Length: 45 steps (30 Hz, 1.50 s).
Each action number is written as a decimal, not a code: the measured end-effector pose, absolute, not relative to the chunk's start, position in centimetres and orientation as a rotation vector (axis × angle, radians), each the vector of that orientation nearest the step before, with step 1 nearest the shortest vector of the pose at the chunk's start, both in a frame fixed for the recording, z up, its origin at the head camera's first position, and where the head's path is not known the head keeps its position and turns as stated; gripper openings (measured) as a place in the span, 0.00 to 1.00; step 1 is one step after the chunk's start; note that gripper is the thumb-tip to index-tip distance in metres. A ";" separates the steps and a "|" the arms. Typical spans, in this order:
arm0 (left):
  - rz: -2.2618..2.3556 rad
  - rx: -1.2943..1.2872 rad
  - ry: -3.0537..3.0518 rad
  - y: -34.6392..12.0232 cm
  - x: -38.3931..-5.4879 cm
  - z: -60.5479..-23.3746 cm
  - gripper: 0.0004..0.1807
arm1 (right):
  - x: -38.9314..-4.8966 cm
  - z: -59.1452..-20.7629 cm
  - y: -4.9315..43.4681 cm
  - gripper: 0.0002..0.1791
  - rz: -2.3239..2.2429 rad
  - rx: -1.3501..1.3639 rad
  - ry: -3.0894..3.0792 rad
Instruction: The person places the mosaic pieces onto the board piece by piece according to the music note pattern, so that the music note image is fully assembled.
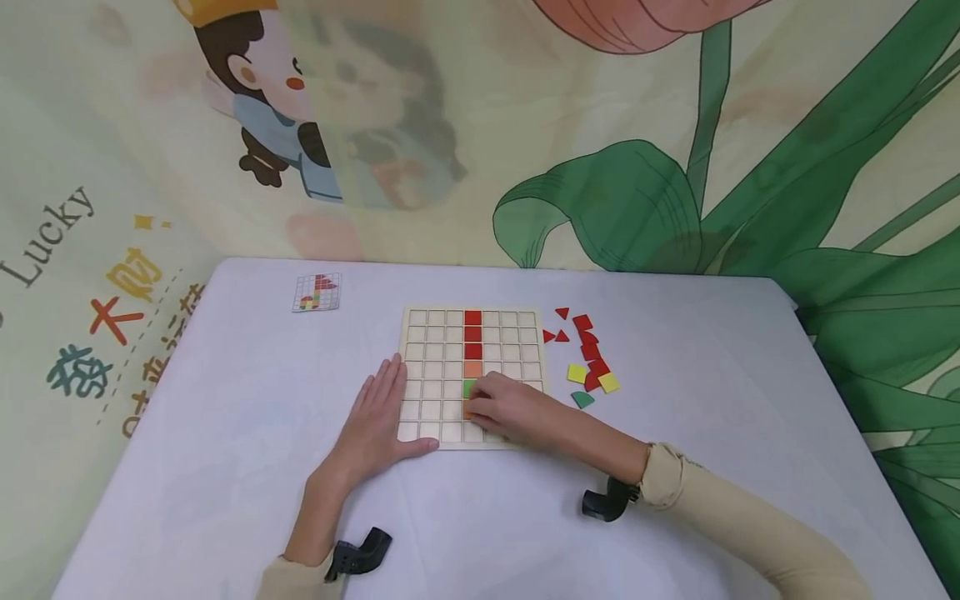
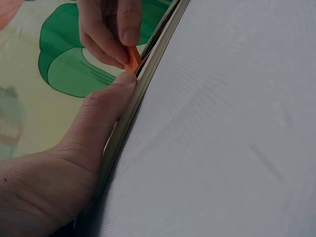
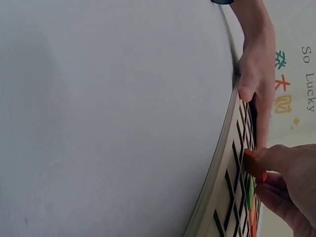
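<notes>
A pale wooden grid board [image 1: 432, 409] lies on the table. One column holds several red squares [image 1: 472, 334], an orange square [image 1: 473, 369] and a green piece [image 1: 467, 389]. My right hand [image 1: 517, 408] pinches an orange tile [image 3: 255, 165] between thumb and fingers, low in that same column. In the right wrist view the tile is tilted over the grid. My left hand [image 1: 378, 425] rests along the board's left edge, its fingers straight and its thumb [image 2: 106, 106] on the near edge.
Right of the board lie loose red pieces [image 1: 590, 352], two yellow squares [image 1: 577, 373] and a green quarter-round piece [image 1: 582, 400]. A small pattern card [image 1: 316, 293] sits at the back left. Behind the table hangs a printed cloth [image 1: 450, 225].
</notes>
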<state>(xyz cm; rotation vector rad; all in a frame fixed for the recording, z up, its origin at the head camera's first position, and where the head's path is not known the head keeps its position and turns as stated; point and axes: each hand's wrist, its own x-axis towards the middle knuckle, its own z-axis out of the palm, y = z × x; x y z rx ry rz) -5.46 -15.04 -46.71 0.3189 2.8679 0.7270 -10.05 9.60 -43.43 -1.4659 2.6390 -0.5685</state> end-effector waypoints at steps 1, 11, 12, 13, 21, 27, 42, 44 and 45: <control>0.729 0.316 2.870 -15.1 -5.5 -46.7 0.66 | -10.0 -43.4 9.5 0.12 -0.569 -1.467 2.637; 0.709 0.320 2.881 -14.9 -5.4 -46.7 0.66 | -8.8 -44.7 9.7 0.12 -0.311 -1.518 2.776; 0.716 0.324 2.881 -14.8 -5.5 -46.7 0.66 | -8.5 -44.8 9.9 0.14 -0.281 -1.507 2.809; 0.718 0.327 2.883 -14.8 -5.5 -46.7 0.66 | -8.1 -44.8 10.1 0.16 -0.245 -1.498 2.836; 0.731 0.337 2.876 -14.6 -6.0 -46.6 0.67 | -4.0 -41.5 14.9 0.32 -0.239 -1.414 2.933; 0.739 0.330 2.876 -14.9 -6.1 -46.4 0.67 | -4.2 -40.2 20.7 0.29 -0.339 -1.059 3.089; 0.756 0.314 2.869 -15.0 -5.9 -46.5 0.66 | -5.3 -42.0 22.5 0.27 -0.141 -1.128 2.944; 0.758 0.315 2.870 -14.9 -5.9 -46.6 0.66 | -5.5 -42.2 22.6 0.29 -0.071 -1.195 2.887; 0.759 0.314 2.869 -14.9 -5.8 -46.6 0.66 | -5.6 -42.3 22.6 0.29 -0.052 -1.223 2.859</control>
